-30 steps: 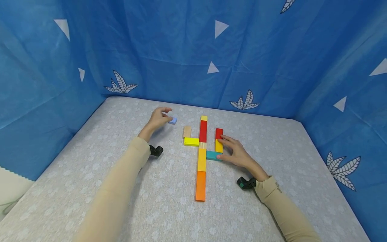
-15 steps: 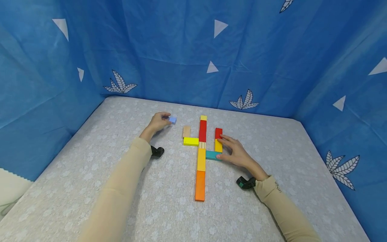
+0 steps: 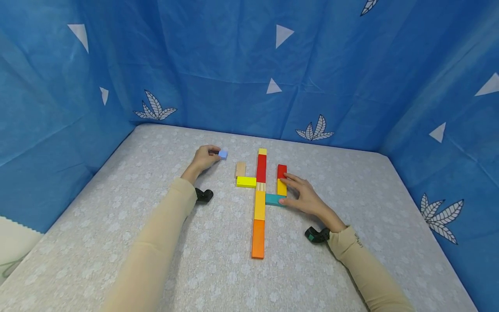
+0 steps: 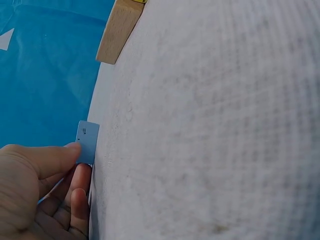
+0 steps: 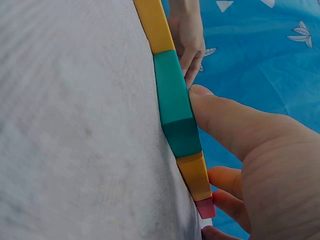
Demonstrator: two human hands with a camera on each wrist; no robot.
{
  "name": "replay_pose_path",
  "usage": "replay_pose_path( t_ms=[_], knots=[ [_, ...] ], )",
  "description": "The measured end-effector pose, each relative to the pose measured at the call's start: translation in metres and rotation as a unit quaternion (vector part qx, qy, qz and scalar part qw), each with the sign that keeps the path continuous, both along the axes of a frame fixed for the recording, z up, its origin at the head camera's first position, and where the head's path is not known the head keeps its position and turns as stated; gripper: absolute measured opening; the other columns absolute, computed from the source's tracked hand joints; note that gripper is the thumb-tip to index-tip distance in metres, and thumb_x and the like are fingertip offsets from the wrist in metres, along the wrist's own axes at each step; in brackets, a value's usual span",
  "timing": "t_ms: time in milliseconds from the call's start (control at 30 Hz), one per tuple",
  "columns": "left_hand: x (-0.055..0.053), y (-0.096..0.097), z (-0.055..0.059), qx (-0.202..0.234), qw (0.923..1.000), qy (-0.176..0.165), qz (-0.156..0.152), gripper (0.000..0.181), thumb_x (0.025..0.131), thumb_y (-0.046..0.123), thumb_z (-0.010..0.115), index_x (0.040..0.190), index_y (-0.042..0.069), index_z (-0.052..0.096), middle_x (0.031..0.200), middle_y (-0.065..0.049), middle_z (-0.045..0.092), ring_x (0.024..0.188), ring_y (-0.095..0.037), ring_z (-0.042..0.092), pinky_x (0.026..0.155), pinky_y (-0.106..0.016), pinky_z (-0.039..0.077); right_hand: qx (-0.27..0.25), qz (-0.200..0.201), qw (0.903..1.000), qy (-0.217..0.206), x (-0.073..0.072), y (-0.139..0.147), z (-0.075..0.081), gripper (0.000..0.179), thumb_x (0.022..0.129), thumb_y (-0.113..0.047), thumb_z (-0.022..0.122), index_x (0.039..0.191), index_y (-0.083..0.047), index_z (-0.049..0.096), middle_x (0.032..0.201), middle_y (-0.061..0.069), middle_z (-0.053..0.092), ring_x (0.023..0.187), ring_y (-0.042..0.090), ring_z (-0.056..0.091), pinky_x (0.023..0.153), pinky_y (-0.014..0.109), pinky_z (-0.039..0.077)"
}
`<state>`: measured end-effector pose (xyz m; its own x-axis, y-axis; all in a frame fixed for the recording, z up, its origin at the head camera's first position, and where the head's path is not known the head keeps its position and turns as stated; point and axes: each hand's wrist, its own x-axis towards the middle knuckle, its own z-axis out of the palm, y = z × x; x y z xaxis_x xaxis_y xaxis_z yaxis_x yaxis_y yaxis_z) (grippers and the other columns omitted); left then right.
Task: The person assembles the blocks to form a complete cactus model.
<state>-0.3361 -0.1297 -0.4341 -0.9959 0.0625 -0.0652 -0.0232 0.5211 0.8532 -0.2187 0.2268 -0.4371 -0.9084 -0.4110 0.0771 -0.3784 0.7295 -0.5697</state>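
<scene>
My left hand (image 3: pixel 205 158) pinches a small light-blue block (image 4: pixel 89 141) at the far left of the layout. The thumb lies on its face in the left wrist view, and the block stands right at the tabletop. My right hand (image 3: pixel 306 197) rests with spread fingers along the right branch of blocks. Its thumb touches the end of a teal block (image 5: pixel 170 85), and its fingertips lie at an amber block (image 3: pixel 282 188) and a red block (image 3: pixel 282 170) lined up beyond it. Left of the central row, a plain wooden block (image 3: pixel 240 170) adjoins a bright-yellow block (image 3: pixel 246 182).
The central row runs away from me: an orange block (image 3: pixel 258 239), an amber block (image 3: pixel 259 206), a striped wooden piece (image 3: pixel 260 186), a long red block (image 3: pixel 261 168) and a yellow end block (image 3: pixel 263 151). A blue curtain (image 3: pixel 234 65) stands behind the patterned tablecloth (image 3: pixel 218 268).
My left hand has come down slightly toward me, and its fingers have closed on the light-blue block, which has turned a little. The right hand has stayed in place.
</scene>
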Motion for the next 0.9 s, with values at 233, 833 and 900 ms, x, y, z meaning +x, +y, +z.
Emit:
replay_pose_path(
  t_ms=[233, 833, 900],
  knots=[
    [0.001, 0.000, -0.001, -0.001, 0.9999, 0.017, -0.003, 0.033, 0.094, 0.009, 0.062, 0.126, 0.001, 0.061, 0.127, -0.018, 0.061, 0.104, -0.026, 0.056, 0.090, -0.036, 0.048, -0.002, -0.001, 1.0000, 0.000, -0.001, 0.000, -0.001, 0.075, 0.082, -0.037, 0.078, 0.145, -0.012, 0.048, 0.157, 0.012, 0.034, 0.140, 0.041, 0.032, 0.109, 0.066, 0.030],
    [0.001, 0.038, 0.015, 0.045, 0.9989, 0.008, -0.009, 0.035, 0.092, 0.010, 0.066, 0.126, 0.003, 0.062, 0.126, -0.015, 0.062, 0.095, -0.024, 0.062, 0.072, -0.025, 0.051, -0.012, 0.008, 0.9999, -0.005, 0.000, 0.001, 0.000, 0.074, 0.082, -0.035, 0.078, 0.146, -0.011, 0.048, 0.158, 0.012, 0.033, 0.143, 0.040, 0.030, 0.112, 0.067, 0.025],
    [0.001, 0.044, 0.015, 0.044, 0.9989, 0.006, -0.015, 0.034, 0.093, 0.011, 0.066, 0.126, 0.003, 0.063, 0.126, -0.015, 0.062, 0.097, -0.025, 0.062, 0.075, -0.027, 0.051, -0.014, 0.010, 0.9998, -0.005, 0.000, 0.001, 0.000, 0.074, 0.083, -0.035, 0.078, 0.146, -0.011, 0.048, 0.158, 0.012, 0.033, 0.143, 0.039, 0.029, 0.112, 0.067, 0.023]
  ],
)
